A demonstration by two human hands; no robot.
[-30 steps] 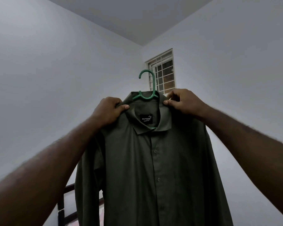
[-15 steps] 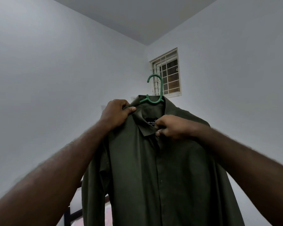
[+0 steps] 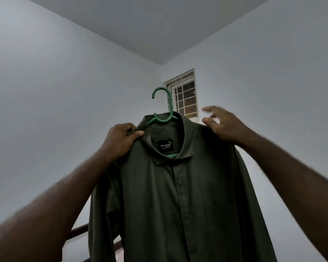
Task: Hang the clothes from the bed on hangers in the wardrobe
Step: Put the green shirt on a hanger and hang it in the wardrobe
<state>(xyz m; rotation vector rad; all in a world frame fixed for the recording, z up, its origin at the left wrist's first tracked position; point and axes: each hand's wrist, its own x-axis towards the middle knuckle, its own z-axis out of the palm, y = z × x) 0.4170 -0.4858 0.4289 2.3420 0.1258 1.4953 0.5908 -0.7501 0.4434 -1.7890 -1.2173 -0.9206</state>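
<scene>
Fingers and thumb of my left hand [image 3: 119, 140] pinch the dark green shirt [image 3: 178, 201] at its shoulder, holding it up on the green hanger [image 3: 162, 108], while my right hand [image 3: 223, 125] hovers spread by the other shoulder.

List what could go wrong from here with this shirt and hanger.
1. Only the left hand grips the dark olive button-up shirt, pinching cloth near the collar rather than the green plastic hanger, so the hanger might tilt or slip out.
2. The right hand is open at the other shoulder; that shoulder could slide off.
3. The hook rests on nothing, so a slip drops everything.
</scene>
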